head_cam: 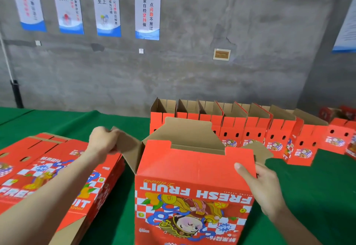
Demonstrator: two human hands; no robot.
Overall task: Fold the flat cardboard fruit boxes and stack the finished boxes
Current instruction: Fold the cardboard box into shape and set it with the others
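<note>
A red fruit box (192, 169) stands upright, flaps open. Flat boxes (38, 154) lie stacked left; finished boxes (254, 127) stand behind.

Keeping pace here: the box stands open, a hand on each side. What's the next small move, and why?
Probably fold the left flap inward: the left hand grips it, it splays outward, and the right hand pinches the box at its near panel, steadying it.

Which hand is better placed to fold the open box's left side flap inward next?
Left, probably. The left hand grips that flap, while the right hand pinches the box at its opposite corner, steadying it.
</note>
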